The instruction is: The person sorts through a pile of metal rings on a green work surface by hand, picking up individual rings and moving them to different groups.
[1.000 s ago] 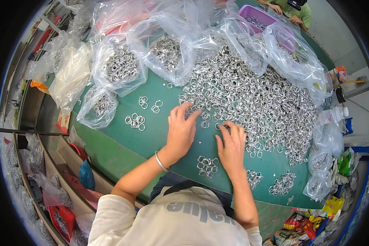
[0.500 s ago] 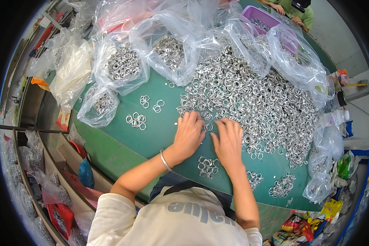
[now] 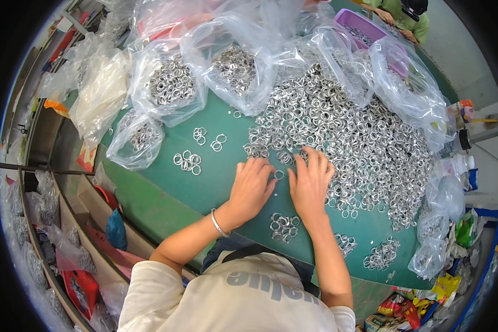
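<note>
My left hand [image 3: 250, 187] is over the green tabletop, with its fingers curled and a single silver metal ring [image 3: 279, 174] between thumb and fingertips. To its right, my right hand [image 3: 311, 185] has its thumb apart from the fingers, and the fingertips reach the near edge of a large pile of metal rings [image 3: 365, 149]. Whether those fingertips press on a ring is hard to see. Below and between the hands lies a small cluster of rings [image 3: 284, 227]. Other small groups of rings [image 3: 188, 161] lie to the left.
Clear plastic bags of rings [image 3: 170, 83] line the far side, with a purple basket [image 3: 359, 25] beyond the pile. More ring clusters [image 3: 382, 253] lie near the front right edge. A co-worker in green [image 3: 409, 25] is at the far right. Shelves with bags [image 3: 72, 249] stand left.
My right hand has moved away from the ring at my left fingertips, farther out to the pile's edge. My left hand has drawn slightly back. The whole view has shifted a little.
</note>
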Demonstrator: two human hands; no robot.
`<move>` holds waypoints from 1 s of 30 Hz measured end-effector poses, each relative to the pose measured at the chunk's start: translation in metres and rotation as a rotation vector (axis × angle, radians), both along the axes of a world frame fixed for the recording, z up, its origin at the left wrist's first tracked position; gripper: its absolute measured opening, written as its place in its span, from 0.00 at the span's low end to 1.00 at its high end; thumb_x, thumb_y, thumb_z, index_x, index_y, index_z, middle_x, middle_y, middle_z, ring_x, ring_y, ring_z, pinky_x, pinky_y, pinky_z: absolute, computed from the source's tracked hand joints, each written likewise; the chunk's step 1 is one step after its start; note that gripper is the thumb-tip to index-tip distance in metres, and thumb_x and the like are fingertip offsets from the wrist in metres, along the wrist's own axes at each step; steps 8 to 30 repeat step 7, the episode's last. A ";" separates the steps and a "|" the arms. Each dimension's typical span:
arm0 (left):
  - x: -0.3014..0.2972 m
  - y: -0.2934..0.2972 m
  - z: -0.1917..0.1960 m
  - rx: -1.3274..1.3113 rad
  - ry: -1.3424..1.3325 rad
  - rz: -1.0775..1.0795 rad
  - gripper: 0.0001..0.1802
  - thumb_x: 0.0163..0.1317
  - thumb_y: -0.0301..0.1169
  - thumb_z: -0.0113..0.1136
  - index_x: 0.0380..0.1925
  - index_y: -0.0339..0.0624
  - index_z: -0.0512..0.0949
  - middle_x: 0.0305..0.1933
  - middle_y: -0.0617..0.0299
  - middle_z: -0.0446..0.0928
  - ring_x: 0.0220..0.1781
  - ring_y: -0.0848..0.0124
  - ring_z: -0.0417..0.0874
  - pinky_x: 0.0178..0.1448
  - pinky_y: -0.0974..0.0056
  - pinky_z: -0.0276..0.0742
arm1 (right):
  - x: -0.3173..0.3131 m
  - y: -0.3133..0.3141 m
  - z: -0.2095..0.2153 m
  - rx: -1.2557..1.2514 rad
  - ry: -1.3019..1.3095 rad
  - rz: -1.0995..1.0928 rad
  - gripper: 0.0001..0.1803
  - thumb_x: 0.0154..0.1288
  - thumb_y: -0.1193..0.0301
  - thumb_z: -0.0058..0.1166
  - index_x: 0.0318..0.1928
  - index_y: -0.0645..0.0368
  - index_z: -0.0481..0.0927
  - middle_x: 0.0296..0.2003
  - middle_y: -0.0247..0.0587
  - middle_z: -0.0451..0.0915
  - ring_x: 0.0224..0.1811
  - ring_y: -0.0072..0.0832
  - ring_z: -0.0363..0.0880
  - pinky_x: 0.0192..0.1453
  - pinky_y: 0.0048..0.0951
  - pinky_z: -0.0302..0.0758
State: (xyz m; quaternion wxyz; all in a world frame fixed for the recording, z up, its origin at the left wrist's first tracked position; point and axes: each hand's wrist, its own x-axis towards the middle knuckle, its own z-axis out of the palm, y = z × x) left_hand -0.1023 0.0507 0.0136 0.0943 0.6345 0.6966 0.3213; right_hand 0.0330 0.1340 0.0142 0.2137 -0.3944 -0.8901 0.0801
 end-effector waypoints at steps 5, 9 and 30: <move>-0.003 -0.005 -0.004 -0.043 -0.078 0.017 0.13 0.54 0.25 0.65 0.40 0.41 0.77 0.42 0.58 0.76 0.45 0.60 0.75 0.50 0.57 0.66 | -0.010 0.005 -0.011 0.037 -0.056 -0.003 0.13 0.55 0.69 0.63 0.39 0.61 0.81 0.55 0.43 0.71 0.63 0.43 0.62 0.63 0.50 0.56; -0.003 -0.008 -0.001 -0.209 -0.327 0.070 0.13 0.55 0.24 0.64 0.41 0.42 0.76 0.43 0.57 0.76 0.48 0.60 0.75 0.57 0.56 0.65 | -0.001 0.006 -0.018 0.061 -0.038 -0.007 0.13 0.54 0.69 0.63 0.40 0.59 0.81 0.56 0.43 0.70 0.64 0.42 0.61 0.63 0.52 0.56; -0.003 -0.008 -0.001 -0.209 -0.327 0.070 0.13 0.55 0.24 0.64 0.41 0.42 0.76 0.43 0.57 0.76 0.48 0.60 0.75 0.57 0.56 0.65 | -0.001 0.006 -0.018 0.061 -0.038 -0.007 0.13 0.54 0.69 0.63 0.40 0.59 0.81 0.56 0.43 0.70 0.64 0.42 0.61 0.63 0.52 0.56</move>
